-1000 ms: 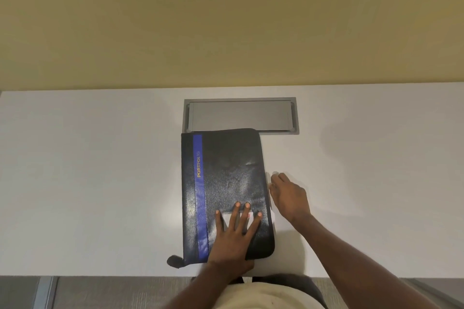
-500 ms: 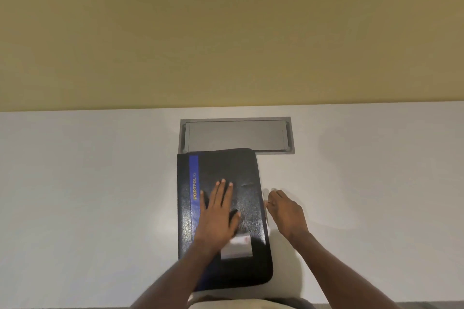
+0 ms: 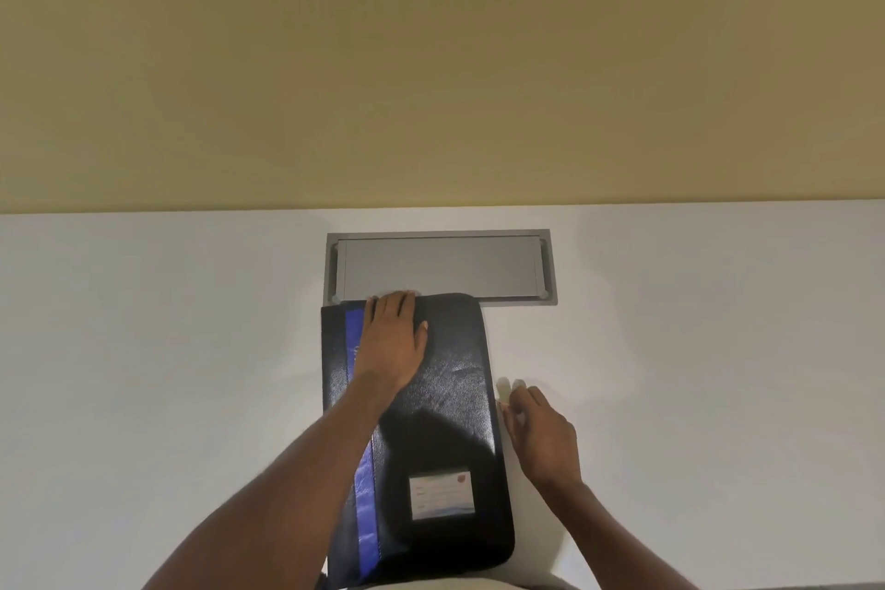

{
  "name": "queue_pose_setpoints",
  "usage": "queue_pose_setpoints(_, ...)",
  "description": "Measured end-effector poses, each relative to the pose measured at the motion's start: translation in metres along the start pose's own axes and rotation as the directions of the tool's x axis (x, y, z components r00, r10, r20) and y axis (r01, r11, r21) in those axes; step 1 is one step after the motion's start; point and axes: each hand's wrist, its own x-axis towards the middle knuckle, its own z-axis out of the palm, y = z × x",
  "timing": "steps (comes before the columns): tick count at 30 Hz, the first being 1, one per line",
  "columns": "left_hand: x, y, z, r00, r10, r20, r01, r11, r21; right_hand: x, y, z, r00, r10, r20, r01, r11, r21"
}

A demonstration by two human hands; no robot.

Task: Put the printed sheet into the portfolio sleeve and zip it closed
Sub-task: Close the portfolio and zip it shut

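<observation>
A black portfolio (image 3: 445, 398) with a blue stripe down its left side lies lengthwise on the white table (image 3: 167, 374). A white label card (image 3: 441, 495) sits on its near right corner. My left hand (image 3: 392, 345) rests palm down on the far part of the cover, its fingers curled over the far edge. Against the portfolio's right edge, about halfway along, is my right hand (image 3: 541, 436), fingers bunched together. Its fingertips are blurred and pale, so what they hold is unclear. No printed sheet shows.
A grey metal cable hatch (image 3: 440, 266) is set into the table just beyond the portfolio, whose far edge overlaps it slightly. A yellow wall (image 3: 431, 62) rises behind the table. The table's near edge is at my body.
My left hand slid from the near end of the cover up to its far edge, uncovering the label card. My right hand stayed at the right edge. The view tilted down.
</observation>
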Motion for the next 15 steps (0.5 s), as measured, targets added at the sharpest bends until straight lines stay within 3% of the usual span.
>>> queue_pose_setpoints(7, -0.004, 0.000, -0.002, 1.000, -0.012, -0.010, 0.011, 0.997, -0.077, 0.028, -0.009, -0.007, 0.999, 0.000, -0.052, -0.002, 0.999, -0.042)
queue_pose_setpoints(15, -0.002, 0.010, -0.006, 0.999, 0.033, -0.012, -0.034, 0.992, -0.122, 0.095, -0.022, -0.043, 0.991, -0.124, -0.057, 0.115, 0.983, -0.140)
